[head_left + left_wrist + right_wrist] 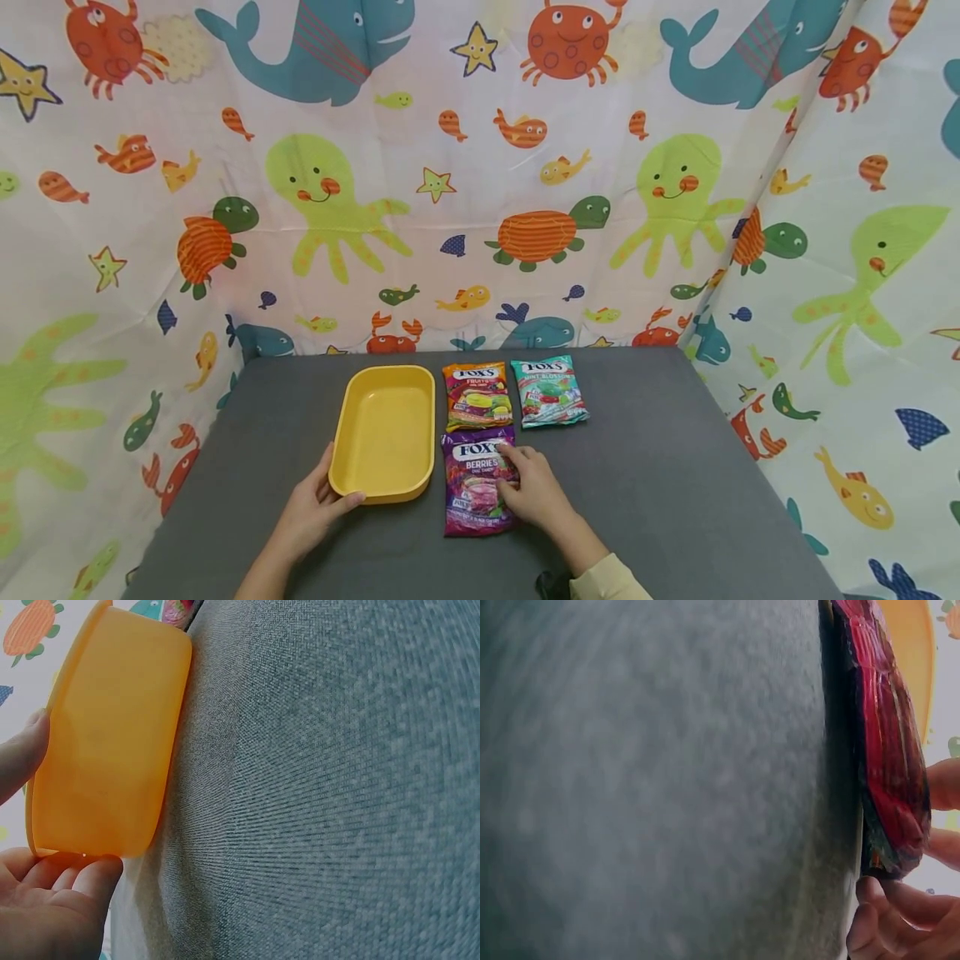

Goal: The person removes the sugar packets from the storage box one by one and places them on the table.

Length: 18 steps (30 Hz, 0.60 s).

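A yellow plastic tray (382, 437) sits on the left half of the grey table. My left hand (311, 504) holds its lower left corner, with the thumb at the near rim and the fingers along the left side; the left wrist view shows the tray's outer wall (116, 735) between thumb and fingers. To the tray's right lies a purple Fox's berries candy bag (472, 496). My right hand (536, 492) grips this bag by its right edge, thumb and index finger on its front. In the right wrist view the other fingers (907, 907) curl by the bag's end.
Beyond the purple bag lie an orange Fox's fruits bag (478, 398) and a teal Fox's mint bag (550, 392), side by side. A patterned sea-animal curtain (450, 200) encloses the back and sides of the grey table (660, 483). A dark object (552, 585) shows near the right sleeve.
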{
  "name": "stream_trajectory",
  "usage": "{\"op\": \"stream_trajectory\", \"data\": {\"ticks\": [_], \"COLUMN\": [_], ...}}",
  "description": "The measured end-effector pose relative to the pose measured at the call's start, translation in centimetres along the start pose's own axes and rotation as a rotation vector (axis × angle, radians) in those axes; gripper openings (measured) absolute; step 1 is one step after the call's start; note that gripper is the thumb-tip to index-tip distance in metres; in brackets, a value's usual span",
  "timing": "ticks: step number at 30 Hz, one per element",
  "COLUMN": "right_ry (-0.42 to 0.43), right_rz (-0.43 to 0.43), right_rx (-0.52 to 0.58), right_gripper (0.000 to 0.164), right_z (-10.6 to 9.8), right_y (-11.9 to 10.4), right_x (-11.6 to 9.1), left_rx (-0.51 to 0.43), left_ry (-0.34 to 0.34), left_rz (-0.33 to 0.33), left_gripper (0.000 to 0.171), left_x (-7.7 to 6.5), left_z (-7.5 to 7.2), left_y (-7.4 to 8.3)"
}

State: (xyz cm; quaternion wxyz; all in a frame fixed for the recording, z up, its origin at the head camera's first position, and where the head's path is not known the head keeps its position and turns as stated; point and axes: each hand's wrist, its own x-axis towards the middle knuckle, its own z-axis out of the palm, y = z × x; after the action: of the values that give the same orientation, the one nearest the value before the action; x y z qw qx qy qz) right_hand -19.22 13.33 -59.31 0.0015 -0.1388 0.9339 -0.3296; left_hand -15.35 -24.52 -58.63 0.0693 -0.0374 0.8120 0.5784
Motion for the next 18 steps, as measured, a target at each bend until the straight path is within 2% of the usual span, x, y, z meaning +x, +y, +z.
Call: {"op": "stream_trajectory", "data": {"ticks": [6, 10, 13, 15, 18], "right_ry": [-0.046, -0.013, 0.012, 0.009, 0.02], "right_rz": [-0.015, -0.039, -0.051, -0.057, -0.051], "right_rx": [-0.056, -0.049, -0.032, -0.032, -0.044], "right_gripper": [0.055, 0.051, 0.041, 0.03, 0.014], "right_z": [-0.5, -2.5, -4.4, -5.5, -7.2], "right_y": [-0.1, -0.5, -0.9, -1.0, -1.1], "right_x": [0.2, 0.4, 0.2, -0.2, -1.1], "left_rx": [-0.013, -0.022, -0.005, 0.048, 0.228], "left_ry": [0.009, 0.007, 0.005, 0.016, 0.072], "left_rz": [-0.003, 0.007, 0.006, 0.017, 0.088], "left_gripper": [0.11, 0.11, 0.112, 0.112, 0.112], "left_x": [-0.4, -0.3, -0.2, -0.3, -0.6], "left_z": [-0.2, -0.1, -0.2, -0.5, -1.3], "left_y": [-0.2, -0.3, -0.4, -0.2, 0.6]}}
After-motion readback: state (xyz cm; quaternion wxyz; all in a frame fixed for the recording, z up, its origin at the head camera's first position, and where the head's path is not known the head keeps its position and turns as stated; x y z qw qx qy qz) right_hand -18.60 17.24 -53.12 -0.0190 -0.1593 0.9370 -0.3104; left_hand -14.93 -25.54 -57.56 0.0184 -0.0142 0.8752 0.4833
